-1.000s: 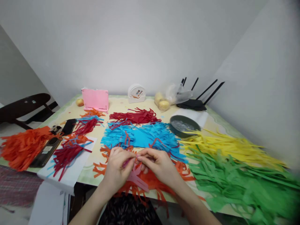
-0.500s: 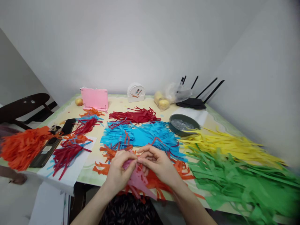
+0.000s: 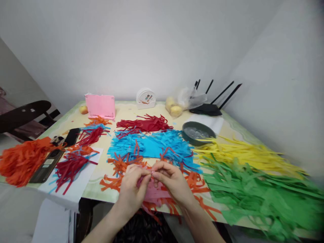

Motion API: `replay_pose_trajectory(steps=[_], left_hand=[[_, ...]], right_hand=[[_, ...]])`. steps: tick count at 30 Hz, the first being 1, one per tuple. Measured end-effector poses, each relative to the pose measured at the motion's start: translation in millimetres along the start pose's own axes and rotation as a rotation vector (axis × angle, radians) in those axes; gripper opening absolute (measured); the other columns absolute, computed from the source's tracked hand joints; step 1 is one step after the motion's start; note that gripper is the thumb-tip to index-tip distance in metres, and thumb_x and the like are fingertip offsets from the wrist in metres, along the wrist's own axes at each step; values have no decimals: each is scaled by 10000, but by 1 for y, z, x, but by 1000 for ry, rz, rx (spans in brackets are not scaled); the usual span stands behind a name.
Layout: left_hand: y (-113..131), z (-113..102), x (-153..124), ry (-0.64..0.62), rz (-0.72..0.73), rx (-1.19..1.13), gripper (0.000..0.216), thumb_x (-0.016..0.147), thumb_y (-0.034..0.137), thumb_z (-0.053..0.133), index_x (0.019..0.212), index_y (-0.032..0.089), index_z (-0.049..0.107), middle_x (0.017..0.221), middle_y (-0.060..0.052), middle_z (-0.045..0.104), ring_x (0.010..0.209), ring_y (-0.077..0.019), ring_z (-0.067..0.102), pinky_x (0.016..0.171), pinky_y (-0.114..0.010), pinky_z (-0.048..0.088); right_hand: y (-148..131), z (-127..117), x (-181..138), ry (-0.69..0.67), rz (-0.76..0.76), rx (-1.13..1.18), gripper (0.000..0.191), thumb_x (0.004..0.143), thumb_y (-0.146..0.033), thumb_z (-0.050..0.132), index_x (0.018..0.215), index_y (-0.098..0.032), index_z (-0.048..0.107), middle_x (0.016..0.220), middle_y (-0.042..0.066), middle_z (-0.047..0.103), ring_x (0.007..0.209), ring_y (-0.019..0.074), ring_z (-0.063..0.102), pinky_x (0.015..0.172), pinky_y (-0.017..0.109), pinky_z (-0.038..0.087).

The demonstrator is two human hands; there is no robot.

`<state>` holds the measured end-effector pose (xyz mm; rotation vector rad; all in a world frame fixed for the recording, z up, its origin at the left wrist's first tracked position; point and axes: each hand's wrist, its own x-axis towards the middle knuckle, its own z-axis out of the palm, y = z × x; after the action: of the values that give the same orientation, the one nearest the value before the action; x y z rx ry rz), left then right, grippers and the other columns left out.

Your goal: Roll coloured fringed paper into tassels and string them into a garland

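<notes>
Fingertips of my left hand and my right hand meet in a pinch near the table's front edge. Between them is a piece of pink fringed tissue paper, its strips hanging down below my fingers. The exact spot being pinched is mostly hidden. Beneath my hands lies orange fringed tissue paper. Just behind it is blue fringed tissue paper, and farther back a red fringed bundle.
Yellow and green fringed paper cover the right side, by a dark green bowl. At left lie tassels, a phone and an orange bundle. Behind stand a pink case, bagged fruit and a black router.
Both hands have shifted slightly, still pinching together. The pink paper's strips, which pointed down to the right, now hang lower and more beneath the hands.
</notes>
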<state>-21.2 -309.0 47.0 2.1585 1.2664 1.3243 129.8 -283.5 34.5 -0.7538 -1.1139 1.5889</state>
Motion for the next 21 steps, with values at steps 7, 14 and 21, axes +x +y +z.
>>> replay_pose_trajectory(steps=[7, 14, 21], left_hand=[[-9, 5, -4, -34, -254, -229, 78, 911, 206, 518, 871, 184, 582, 822, -28, 658, 779, -157, 632, 720, -253, 482], [-10, 8, -7, -9, -384, -389, 66, 933, 243, 494, 893, 198, 520, 725, 21, 645, 681, -119, 639, 644, -201, 464], [-11, 7, 1, -68, -434, -543, 164, 856, 268, 620, 989, 176, 588, 901, -39, 701, 863, -164, 673, 792, -246, 497]], right_hand=[[12, 2, 7, 63, 6, -7, 218, 734, -350, 767, 775, -176, 642, 570, -40, 575, 477, 90, 513, 472, 200, 422], [3, 2, 7, -4, 19, -66, 237, 695, -356, 788, 808, -174, 688, 673, -23, 573, 511, 84, 504, 473, 198, 424], [-18, -1, 4, 79, -194, -462, 208, 811, -347, 674, 704, -168, 665, 696, 19, 601, 637, 134, 561, 547, 224, 453]])
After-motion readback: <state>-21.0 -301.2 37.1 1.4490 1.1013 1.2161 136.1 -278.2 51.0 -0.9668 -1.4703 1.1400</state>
